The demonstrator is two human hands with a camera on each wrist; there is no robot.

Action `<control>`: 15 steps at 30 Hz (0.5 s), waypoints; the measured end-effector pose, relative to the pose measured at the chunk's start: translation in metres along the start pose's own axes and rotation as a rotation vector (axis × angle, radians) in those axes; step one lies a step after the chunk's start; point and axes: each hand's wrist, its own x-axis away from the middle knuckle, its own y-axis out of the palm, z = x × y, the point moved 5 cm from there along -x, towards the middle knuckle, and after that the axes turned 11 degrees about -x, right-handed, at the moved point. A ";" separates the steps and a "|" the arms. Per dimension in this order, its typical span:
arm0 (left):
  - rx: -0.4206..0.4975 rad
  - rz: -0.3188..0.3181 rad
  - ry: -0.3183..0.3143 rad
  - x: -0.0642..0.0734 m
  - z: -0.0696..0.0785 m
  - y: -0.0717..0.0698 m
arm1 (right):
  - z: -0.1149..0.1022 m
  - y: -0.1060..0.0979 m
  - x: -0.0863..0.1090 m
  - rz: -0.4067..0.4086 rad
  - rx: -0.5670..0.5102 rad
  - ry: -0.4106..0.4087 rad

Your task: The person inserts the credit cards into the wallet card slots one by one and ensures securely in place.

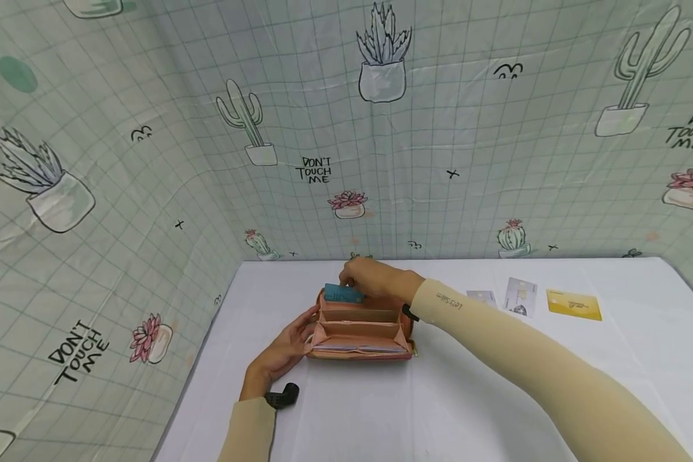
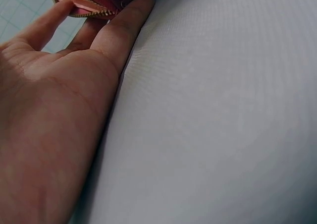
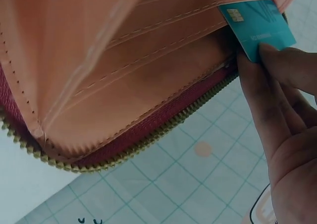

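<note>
The teal card point(image 1: 342, 294) is pinched between the thumb and fingers of the right hand point(image 1: 375, 277), at the far inner side of the opened wallet point(image 1: 360, 329), whose left end is touched by the left hand's point(image 1: 284, 345) loosely extended fingers.

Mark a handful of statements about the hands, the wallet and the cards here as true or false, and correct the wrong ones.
1. The right hand pinches a teal card. True.
2. The left hand holds the left end of the wallet. True.
3. The wallet is zipped shut. False: it is open, with its compartments showing.
4. Two silvery cards and a yellow card lie to the right of the wallet. True.
5. The yellow card is the closest of those three to the wallet. False: it is the farthest.
</note>
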 end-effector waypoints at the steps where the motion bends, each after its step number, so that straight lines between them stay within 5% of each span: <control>1: -0.001 0.000 0.001 0.000 0.000 0.000 | 0.000 0.001 0.000 -0.003 -0.005 0.001; 15: 0.010 -0.024 0.035 0.000 -0.002 -0.001 | -0.004 0.016 0.002 -0.035 -0.084 0.008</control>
